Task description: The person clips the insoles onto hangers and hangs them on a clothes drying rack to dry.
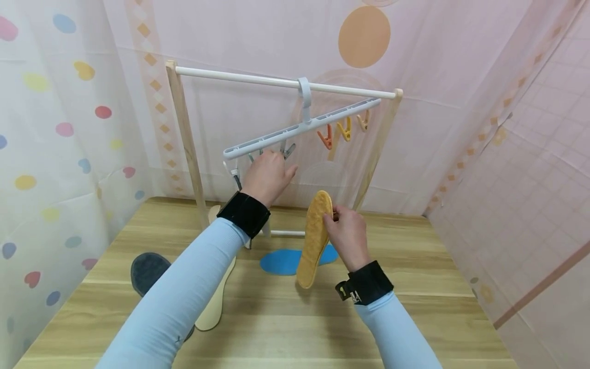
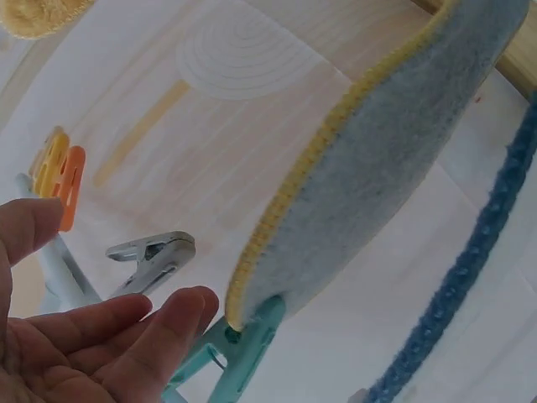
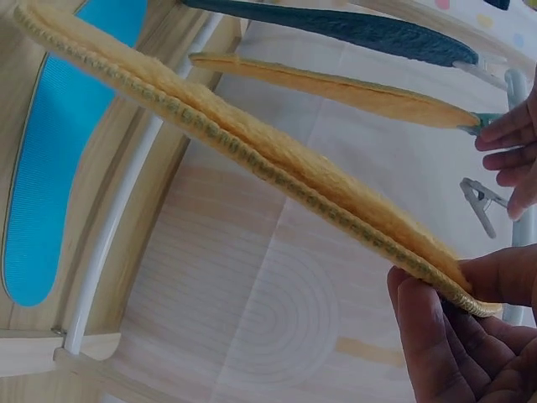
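My right hand point(image 1: 349, 238) pinches a fuzzy yellow insole point(image 1: 315, 241) near its upper end, holding it upright above the table. The left hand point(image 1: 267, 177) is raised just under the pale grey clip hanger point(image 1: 272, 139), its fingers loosely bent. In the left wrist view those fingers lie near a grey clip point(image 2: 155, 256) and a green clip point(image 2: 243, 353); contact cannot be told. The green clip bites the end of another yellow-edged insole point(image 2: 361, 168), which hangs down with its grey back showing. Beyond it hangs a dark blue insole point(image 3: 352, 29), seen edge-on in the right wrist view.
The hanger hooks over the white rod point(image 1: 239, 77) of a wooden rack. Orange point(image 1: 326, 137), yellow point(image 1: 344, 129) and tan point(image 1: 363, 121) clips dangle at its right end. On the table lie a bright blue insole point(image 1: 278, 262), a cream insole point(image 1: 212, 310) and a dark insole point(image 1: 149, 271).
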`<state>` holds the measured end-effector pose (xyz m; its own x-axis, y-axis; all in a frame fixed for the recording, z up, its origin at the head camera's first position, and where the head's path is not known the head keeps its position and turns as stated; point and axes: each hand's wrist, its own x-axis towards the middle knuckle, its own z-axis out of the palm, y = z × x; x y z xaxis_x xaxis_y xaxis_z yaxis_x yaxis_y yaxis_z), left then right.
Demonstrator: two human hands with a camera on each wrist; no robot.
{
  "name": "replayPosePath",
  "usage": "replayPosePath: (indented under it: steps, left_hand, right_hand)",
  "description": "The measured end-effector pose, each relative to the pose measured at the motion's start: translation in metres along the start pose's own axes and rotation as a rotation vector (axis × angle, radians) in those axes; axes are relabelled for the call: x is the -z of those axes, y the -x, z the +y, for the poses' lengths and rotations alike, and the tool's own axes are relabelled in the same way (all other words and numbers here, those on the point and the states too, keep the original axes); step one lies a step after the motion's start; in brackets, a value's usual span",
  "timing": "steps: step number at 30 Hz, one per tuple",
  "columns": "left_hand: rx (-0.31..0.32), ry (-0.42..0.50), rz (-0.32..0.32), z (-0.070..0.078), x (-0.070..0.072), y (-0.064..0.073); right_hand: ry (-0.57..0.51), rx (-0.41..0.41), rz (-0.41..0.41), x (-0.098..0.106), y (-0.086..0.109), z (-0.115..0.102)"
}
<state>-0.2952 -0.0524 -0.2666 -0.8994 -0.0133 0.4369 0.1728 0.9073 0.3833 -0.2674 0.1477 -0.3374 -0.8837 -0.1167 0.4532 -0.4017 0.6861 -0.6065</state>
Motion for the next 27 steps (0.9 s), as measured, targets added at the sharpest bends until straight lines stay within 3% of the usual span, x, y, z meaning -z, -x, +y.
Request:
replayPosePath:
  steps: [7,18,27]
  left_hand:
    - [0.006,-0.037,0.033,0.000,-0.003,-0.009]
    - [0.073,-0.054,0.097,-0.002,-0.009,-0.019]
    - [0.098,-0.067,0.173,-0.003,-0.012,-0.028]
  right_hand:
    - [0.001,0.003,-0.007,-0.002,-0.002,-0.003]
    - [0.016,0.046,0.014,-0.008,-0.007,-0.008]
    - [0.008,0.016,-0.004,-0.014,-0.012,-0.013]
